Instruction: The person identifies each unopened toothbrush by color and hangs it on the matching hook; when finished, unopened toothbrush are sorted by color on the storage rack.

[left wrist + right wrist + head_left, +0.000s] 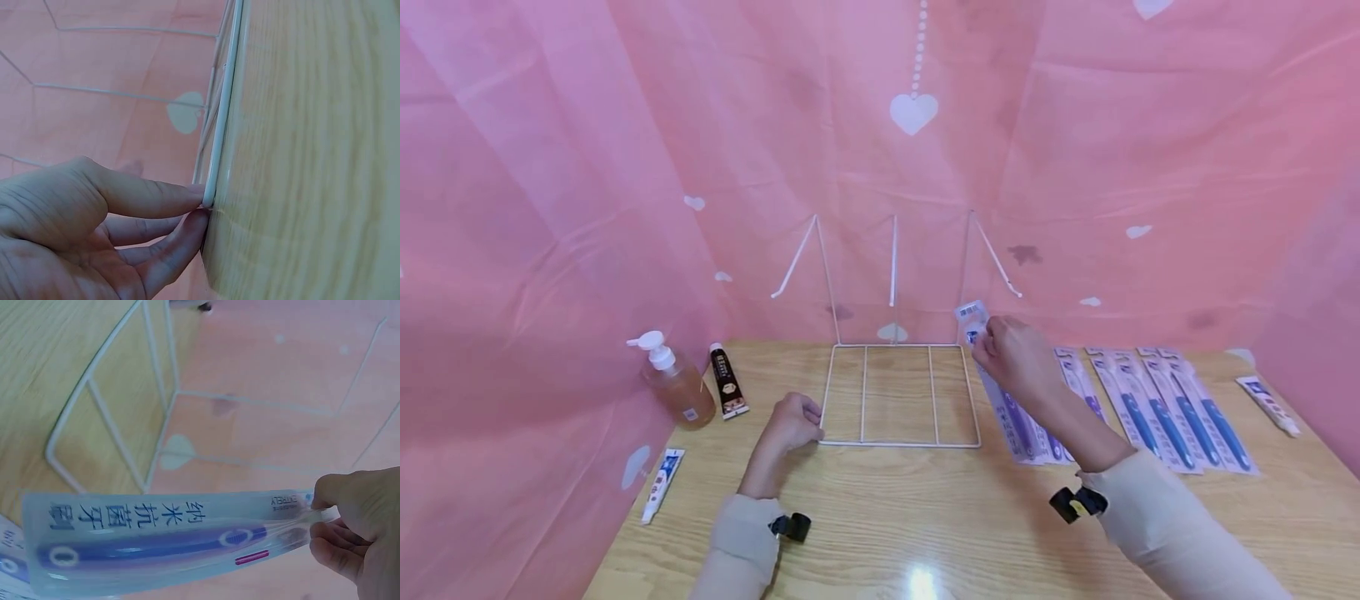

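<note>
A white wire rack (898, 445) stands on the wooden table, its three hooked arms rising at the back against a pink cloth. At the rack's front left corner, my left hand (793, 423) pinches the wire; the left wrist view has the thumb and fingertips (195, 195) right at that corner. My right hand (1018, 358) grips a packaged toothbrush (150, 544) with a purple handle by the top end of its clear pack. The pack slants down beside the rack's right side, below the right hooked arm, and overlaps other purple toothbrush packs (1060, 450) in the head view.
Several blue toothbrush packs (1183, 417) lie on the table to the right, with a white toothpaste tube (1267, 406) beyond them. On the left are an amber pump bottle (681, 392), a black tube (727, 382) and a small white tube (662, 485). Pink cloth (880, 167) encloses the table.
</note>
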### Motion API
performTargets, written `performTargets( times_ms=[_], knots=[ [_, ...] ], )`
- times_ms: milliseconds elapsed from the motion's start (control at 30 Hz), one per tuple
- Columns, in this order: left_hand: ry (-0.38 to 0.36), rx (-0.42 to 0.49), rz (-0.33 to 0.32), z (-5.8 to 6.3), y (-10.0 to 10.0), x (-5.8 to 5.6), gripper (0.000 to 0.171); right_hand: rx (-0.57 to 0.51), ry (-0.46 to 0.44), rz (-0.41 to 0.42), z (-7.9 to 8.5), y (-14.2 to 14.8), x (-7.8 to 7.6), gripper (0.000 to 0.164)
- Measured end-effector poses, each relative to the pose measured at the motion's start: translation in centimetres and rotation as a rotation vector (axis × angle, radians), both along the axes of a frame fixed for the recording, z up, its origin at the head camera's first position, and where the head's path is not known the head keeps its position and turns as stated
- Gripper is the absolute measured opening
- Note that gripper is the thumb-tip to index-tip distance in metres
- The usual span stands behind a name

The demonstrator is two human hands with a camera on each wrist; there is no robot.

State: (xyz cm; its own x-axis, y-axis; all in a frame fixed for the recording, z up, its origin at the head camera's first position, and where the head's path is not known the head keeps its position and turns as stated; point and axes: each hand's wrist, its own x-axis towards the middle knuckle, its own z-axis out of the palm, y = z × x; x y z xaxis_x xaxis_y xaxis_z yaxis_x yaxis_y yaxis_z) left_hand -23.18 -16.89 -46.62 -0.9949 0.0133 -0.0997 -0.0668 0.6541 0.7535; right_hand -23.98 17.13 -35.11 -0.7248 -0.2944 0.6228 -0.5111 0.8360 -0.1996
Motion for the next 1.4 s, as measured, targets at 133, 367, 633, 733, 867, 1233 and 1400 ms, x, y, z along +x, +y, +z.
performTargets(
  times_ms=[133, 367, 633, 733, 867, 1233, 1400],
  knots=[
    [-0.011, 0.014, -0.001, 0.0, -0.2, 0.1, 0.029, 0.000, 0.114, 0.039, 1.5, -1.0, 1.5, 0.020],
    [-0.007, 0.018, 0.001, 0.0, -0.6, 0.2, 0.028, -0.010, 0.290, 0.156, 4.2, -2.8, 3.9, 0.014],
    [-0.015, 0.031, 0.001, 0.0, -0.6, 0.2, 0.029, -0.018, 0.417, 0.275, 6.4, -5.4, 5.4, 0.012],
    [-0.015, 0.032, -0.001, 0.0, -0.5, 0.2, 0.029, -0.025, 0.407, 0.301, 6.8, -6.4, 5.5, 0.013],
    [-0.013, 0.030, -0.006, 0.0, -0.4, 0.2, 0.028, -0.025, 0.388, 0.318, 6.7, -7.2, 5.3, 0.013],
    [-0.018, 0.011, -0.004, 0.2, 0.0, 0.1, 0.030, -0.057, 0.249, 0.295, 6.2, -7.5, 3.8, 0.014],
    [-0.022, 0.010, 0.006, 0.2, -0.1, 0.0, 0.029, -0.074, 0.143, 0.261, 6.3, -8.0, 2.5, 0.013]
  ],
)
